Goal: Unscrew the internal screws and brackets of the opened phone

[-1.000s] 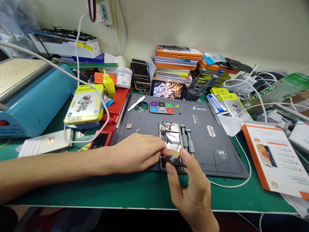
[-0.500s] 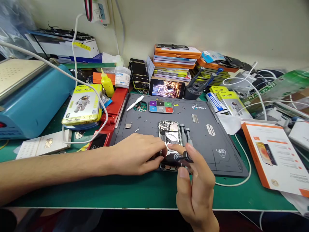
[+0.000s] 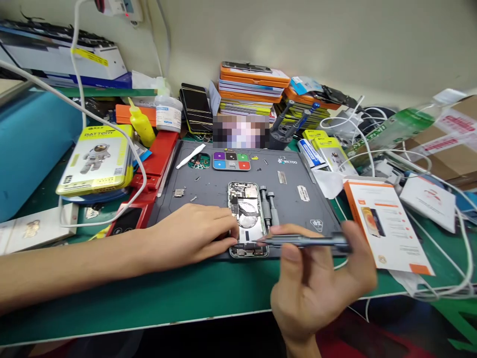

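An opened smartphone (image 3: 255, 236) lies on the dark grey work mat (image 3: 208, 194), its inner parts and a round coil showing. My left hand (image 3: 208, 231) is closed at the phone's left edge, thumb and fingers gripping it there. In my right hand (image 3: 316, 278) is a slim grey screwdriver (image 3: 298, 241), held almost level between fingers and thumb. Its tip points left over the lower part of the phone; whether it touches cannot be made out. Two more screwdrivers (image 3: 269, 206) lie side by side just right of the phone.
Small loose parts, a white plastic pry tool (image 3: 191, 156) and a coloured screw tray (image 3: 231, 161) lie on the mat. Yellow battery boxes (image 3: 97, 156) stand left, a white-and-orange box (image 3: 385, 226) right. Behind are a screwdriver holder (image 3: 280, 136) and stacked cases (image 3: 251, 89). White cables cross both sides.
The screwdriver in my right hand has swung to a more level, sideways pose, and that hand has moved off the phone to the right. My left hand stays at the phone's edge. The view has shifted right.
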